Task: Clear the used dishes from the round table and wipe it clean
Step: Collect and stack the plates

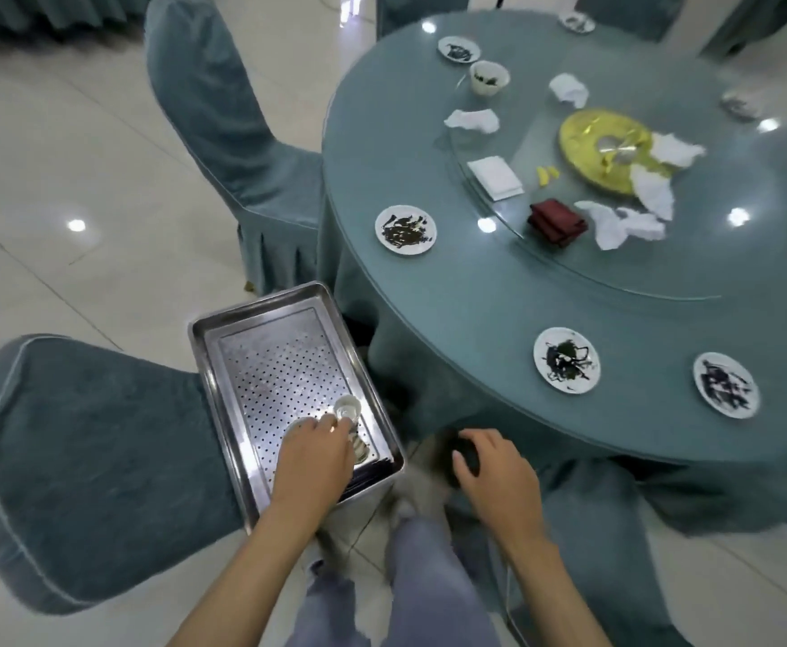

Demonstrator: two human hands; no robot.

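Left hand [316, 452] pinches small cup [347, 407] over metal tray [279, 361]; seat it flat before letting go. Right hand [494, 469] loosely curled, empty

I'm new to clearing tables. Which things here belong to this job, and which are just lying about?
Job: round table, dirty plates, teacup, crumpled napkins, gold platter, red cloth, metal tray, small cup the left hand holds in it.
Lying about: covered chairs, tiled floor.

Far chair [223, 109] at upper left, draped in teal. Near chair [78, 459] at lower left, same cover. Under both, glossy pale floor [55, 156] mirroring lights.
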